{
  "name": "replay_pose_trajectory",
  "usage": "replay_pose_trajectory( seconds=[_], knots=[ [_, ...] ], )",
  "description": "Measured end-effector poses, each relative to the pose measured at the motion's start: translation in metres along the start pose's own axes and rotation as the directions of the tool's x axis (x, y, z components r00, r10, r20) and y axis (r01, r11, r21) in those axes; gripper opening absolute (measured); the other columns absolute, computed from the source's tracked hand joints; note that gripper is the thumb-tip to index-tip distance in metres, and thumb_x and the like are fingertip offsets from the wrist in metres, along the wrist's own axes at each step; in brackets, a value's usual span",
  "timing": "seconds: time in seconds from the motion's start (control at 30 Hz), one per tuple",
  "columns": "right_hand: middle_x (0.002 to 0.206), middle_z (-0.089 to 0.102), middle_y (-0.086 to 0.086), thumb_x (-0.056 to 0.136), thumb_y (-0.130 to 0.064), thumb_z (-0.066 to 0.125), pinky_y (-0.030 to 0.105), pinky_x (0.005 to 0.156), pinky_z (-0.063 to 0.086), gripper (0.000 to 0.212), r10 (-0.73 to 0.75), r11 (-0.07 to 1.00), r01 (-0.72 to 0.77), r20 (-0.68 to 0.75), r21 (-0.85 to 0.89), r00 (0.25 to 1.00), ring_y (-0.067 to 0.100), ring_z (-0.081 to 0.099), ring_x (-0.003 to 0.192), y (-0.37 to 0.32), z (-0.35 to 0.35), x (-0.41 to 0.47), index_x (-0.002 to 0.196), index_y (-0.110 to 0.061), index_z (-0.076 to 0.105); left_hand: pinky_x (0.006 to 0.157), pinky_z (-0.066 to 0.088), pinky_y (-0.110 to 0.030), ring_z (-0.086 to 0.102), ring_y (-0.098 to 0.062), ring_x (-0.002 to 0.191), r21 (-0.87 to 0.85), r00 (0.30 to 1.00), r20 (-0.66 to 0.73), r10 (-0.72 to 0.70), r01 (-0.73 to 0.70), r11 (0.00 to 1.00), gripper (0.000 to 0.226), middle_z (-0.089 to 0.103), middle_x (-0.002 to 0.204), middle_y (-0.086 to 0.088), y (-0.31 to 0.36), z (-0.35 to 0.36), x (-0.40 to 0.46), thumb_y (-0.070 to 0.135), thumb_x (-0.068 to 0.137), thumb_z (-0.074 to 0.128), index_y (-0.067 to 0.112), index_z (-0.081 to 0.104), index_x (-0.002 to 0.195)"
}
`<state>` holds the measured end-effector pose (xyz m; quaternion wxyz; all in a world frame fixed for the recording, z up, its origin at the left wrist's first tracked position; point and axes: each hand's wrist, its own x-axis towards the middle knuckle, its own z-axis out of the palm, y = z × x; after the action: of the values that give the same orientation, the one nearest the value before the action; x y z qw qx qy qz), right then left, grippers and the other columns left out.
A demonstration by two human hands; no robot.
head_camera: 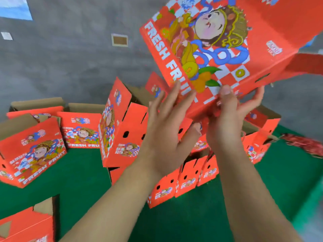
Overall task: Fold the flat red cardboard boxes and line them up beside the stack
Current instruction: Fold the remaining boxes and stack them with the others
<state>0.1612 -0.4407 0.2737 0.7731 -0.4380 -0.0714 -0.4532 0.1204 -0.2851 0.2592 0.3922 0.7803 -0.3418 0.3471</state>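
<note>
Head view, one frame. Two bare forearms enter from the bottom edge. No sleeves visible on either arm up to the frame edge. Left hand (162,137): no glove, no ring, no watch or band at the wrist. Right hand (227,123): likewise bare, no jewellery seen; thumbnail short and plain, unpainted. No tape, bandage or markings on either hand or forearm. Slight motion blur around the fingers, so fine detail of the remaining nails cannot be read. Rest of the body out of view.
</note>
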Motion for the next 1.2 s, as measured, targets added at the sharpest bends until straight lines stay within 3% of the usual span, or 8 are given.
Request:
replay_pose_trajectory(
  seconds=[0.23,0.43,0.53,0.63,0.77,0.93,1.07,1.2],
  knots=[
    [0.164,0.015,0.021,0.076,-0.037,0.086,0.048,0.124,0.027,0.123,-0.324,0.875,0.216,-0.192,-0.434,0.926,0.027,0.028,0.153,0.013,-0.092,0.088,0.159,-0.003,0.002,0.126,0.019,-0.057,0.013,-0.019,0.158,-0.008,0.943,0.224,-0.246,0.254,0.967,0.06,0.015,0.174,0.005,-0.04,0.037,-0.009,0.032,0.1,0.062,0.036,0.044,0.157],
    [0.154,0.017,0.02,0.063,-0.049,0.088,0.012,0.109,0.011,0.135,-0.389,0.644,0.086,-0.229,-0.76,0.892,0.021,0.022,0.144,0.024,-0.158,0.153,0.164,-0.013,0.007,0.13,0.0,-0.054,0.013,-0.024,0.16,0.106,0.886,0.235,-0.399,0.385,0.917,0.059,0.016,0.173,0.007,-0.076,0.038,-0.027,0.027,0.101,0.064,0.04,0.045,0.155],
    [0.157,0.018,0.022,0.06,-0.056,0.086,0.017,0.109,0.013,0.135,-0.351,0.556,-0.017,-0.254,-0.831,0.901,0.029,0.028,0.145,0.033,-0.181,0.17,0.164,-0.018,0.008,0.131,-0.002,-0.052,0.011,-0.023,0.161,0.126,0.866,0.239,-0.44,0.422,0.898,0.06,0.015,0.173,0.008,-0.089,0.038,-0.031,0.028,0.101,0.063,0.043,0.043,0.155],
    [0.159,0.022,0.021,0.058,-0.059,0.085,0.041,0.118,0.022,0.137,-0.317,0.448,-0.133,-0.296,-0.884,0.901,0.036,0.028,0.147,0.05,-0.202,0.178,0.164,-0.022,0.008,0.131,-0.002,-0.05,0.011,-0.021,0.162,0.121,0.857,0.235,-0.458,0.442,0.889,0.06,0.016,0.173,0.009,-0.1,0.04,-0.035,0.028,0.1,0.063,0.045,0.043,0.154],
    [0.164,0.016,0.022,0.058,-0.055,0.085,0.054,0.121,0.02,0.138,-0.167,0.378,-0.225,-0.305,-0.898,0.938,0.043,0.025,0.149,0.075,-0.232,0.19,0.164,-0.022,0.003,0.128,-0.005,-0.041,0.01,-0.019,0.162,0.124,0.856,0.23,-0.463,0.446,0.886,0.059,0.015,0.172,0.013,-0.113,0.046,-0.041,0.028,0.101,0.062,0.044,0.044,0.154],
    [0.17,0.001,0.013,0.072,-0.034,0.094,0.054,0.124,0.022,0.139,0.254,0.205,-0.286,-0.231,-0.936,0.939,0.04,0.015,0.155,0.099,-0.256,0.198,0.163,-0.029,-0.011,0.127,-0.002,-0.034,0.017,-0.017,0.16,0.109,0.851,0.218,-0.478,0.465,0.878,0.057,0.019,0.171,0.012,-0.127,0.059,-0.047,0.025,0.099,0.065,0.046,0.049,0.15],
    [0.154,0.039,0.027,0.097,0.005,0.062,0.061,0.098,0.048,0.108,0.559,0.223,-0.356,-0.181,-0.907,0.81,0.053,0.048,0.132,0.12,-0.254,0.183,0.161,-0.028,-0.019,0.122,0.021,-0.036,0.019,-0.004,0.148,0.094,0.868,0.18,-0.462,0.452,0.887,0.058,0.019,0.167,0.017,-0.131,0.068,-0.053,0.02,0.097,0.069,0.044,0.053,0.148],
    [0.159,0.037,0.012,0.102,-0.007,0.055,0.029,0.07,0.049,0.082,0.484,0.303,-0.397,-0.219,-0.866,0.847,0.024,0.061,0.09,0.128,-0.239,0.156,0.164,-0.026,0.006,0.119,0.019,-0.03,0.016,0.003,0.143,0.062,0.864,0.188,-0.467,0.464,0.883,0.057,0.021,0.163,0.02,-0.129,0.07,-0.057,0.021,0.098,0.068,0.047,0.051,0.147]
  ],
)
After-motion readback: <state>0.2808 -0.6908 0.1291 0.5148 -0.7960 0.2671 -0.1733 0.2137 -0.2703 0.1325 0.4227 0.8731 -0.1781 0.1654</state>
